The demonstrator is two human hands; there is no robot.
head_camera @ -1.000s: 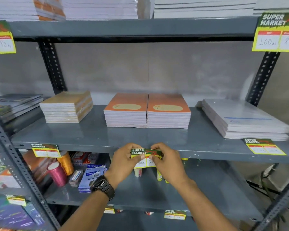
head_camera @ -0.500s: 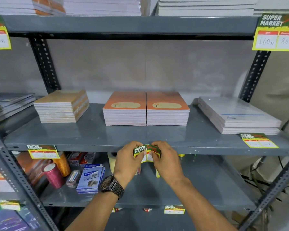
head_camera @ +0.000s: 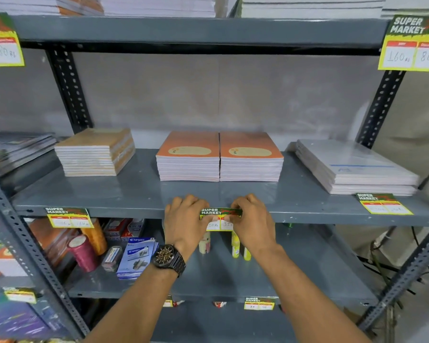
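A green and yellow price tag (head_camera: 219, 217) reading "SUPER MARKET" lies against the front lip of the grey middle shelf (head_camera: 144, 194). My left hand (head_camera: 183, 224), with a dark watch on its wrist, holds the tag's left end. My right hand (head_camera: 252, 222) holds its right end, fingers curled over the top edge. Both hands cover the tag's sides; only its middle shows. Directly behind it on the shelf stand two stacks of orange notebooks (head_camera: 219, 157).
A tan notebook stack (head_camera: 96, 152) sits left and a white pad stack (head_camera: 354, 167) right, each with a price tag on the lip. The lower shelf holds thread spools (head_camera: 83, 252), a blue stapler box (head_camera: 136, 256) and small bottles (head_camera: 235, 247). Upright posts (head_camera: 382, 105) flank the shelves.
Both hands rose a little with the tag and brought it flat against the middle shelf's front lip; half a second ago it was bowed between the fingers.
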